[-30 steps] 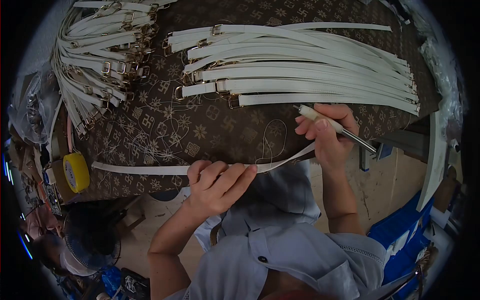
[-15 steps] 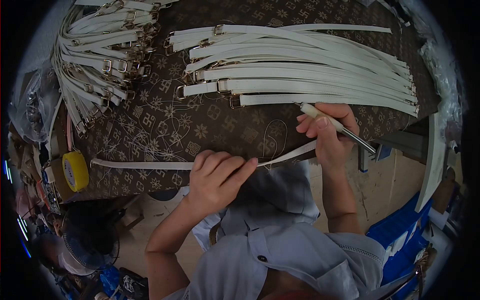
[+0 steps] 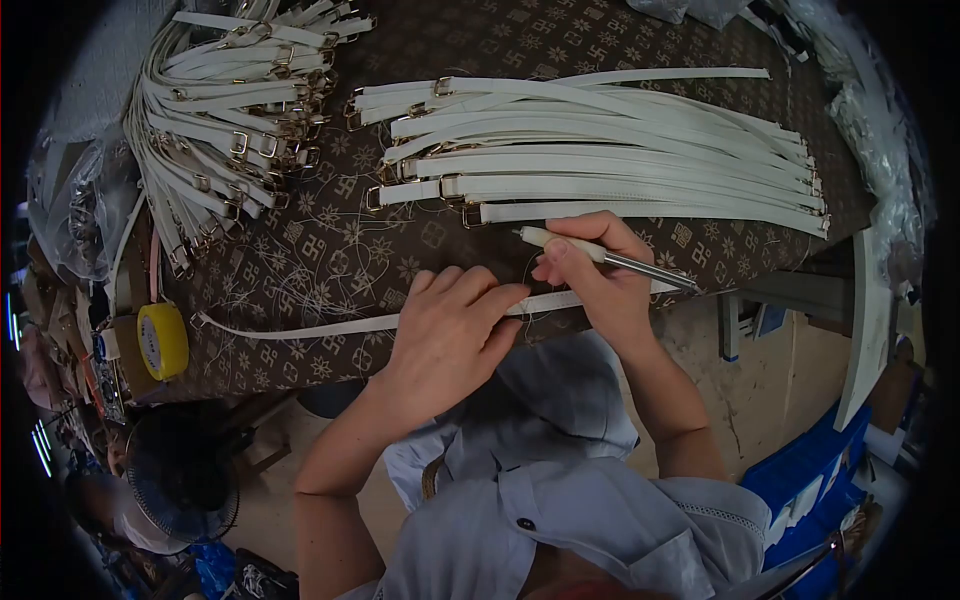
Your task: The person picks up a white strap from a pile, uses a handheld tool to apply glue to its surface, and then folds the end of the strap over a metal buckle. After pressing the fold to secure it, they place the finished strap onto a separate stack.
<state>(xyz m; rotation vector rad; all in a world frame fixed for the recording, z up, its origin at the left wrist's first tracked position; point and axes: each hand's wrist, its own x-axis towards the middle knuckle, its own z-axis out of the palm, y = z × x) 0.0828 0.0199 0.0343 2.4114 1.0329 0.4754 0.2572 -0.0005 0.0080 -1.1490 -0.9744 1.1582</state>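
A narrow white strap (image 3: 340,328) lies along the near table edge, with thin thread looped on it beside my fingers. My left hand (image 3: 450,325) is closed on the strap, its thumb and index finger at the loop; the other fingers partly cover it. In my right hand (image 3: 605,275) is a pen-like awl (image 3: 640,268) with a whitish front and a metal rear end. Its thin tip points left, above the strap and apart from it. Under my right hand the strap continues to the right, partly hidden.
White buckled straps (image 3: 610,165) lie in a row across the table (image 3: 430,235), and a bundle of more (image 3: 215,130) is at the far left. Loose thread ends litter the cloth. Yellow tape (image 3: 163,342) stands at the left edge; a fan (image 3: 180,475) is below.
My right hand has moved left and down with the awl, closer to my left hand. The left hand has turned and shifted slightly up on the strap. The whole view has shifted a little.
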